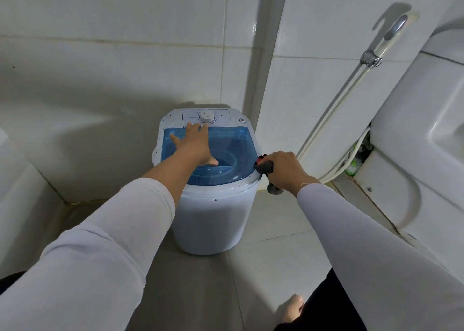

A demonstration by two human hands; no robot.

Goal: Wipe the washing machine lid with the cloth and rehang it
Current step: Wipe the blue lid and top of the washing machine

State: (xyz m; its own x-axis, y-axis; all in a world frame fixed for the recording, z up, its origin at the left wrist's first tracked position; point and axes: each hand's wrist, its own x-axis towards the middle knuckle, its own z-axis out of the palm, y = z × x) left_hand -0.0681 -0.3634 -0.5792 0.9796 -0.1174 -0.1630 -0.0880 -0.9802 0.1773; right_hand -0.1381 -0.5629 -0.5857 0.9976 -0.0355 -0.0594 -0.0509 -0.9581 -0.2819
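A small white washing machine [213,217] stands on the floor in the corner, with a translucent blue lid [236,142] speckled with dark spots. My left hand [194,145] lies flat on the lid, fingers spread, reaching toward the white control dial [207,117]. My right hand [283,170] is closed around a bunched dark grey cloth [267,168] with a red patch, pressed at the lid's right rim. Part of the cloth hangs below my fist.
White tiled walls close in behind and on the left. A white toilet [426,155] stands to the right, with a spray hose [351,99] on the wall beside it. My bare foot [292,310] rests on the grey floor tiles near the bottom.
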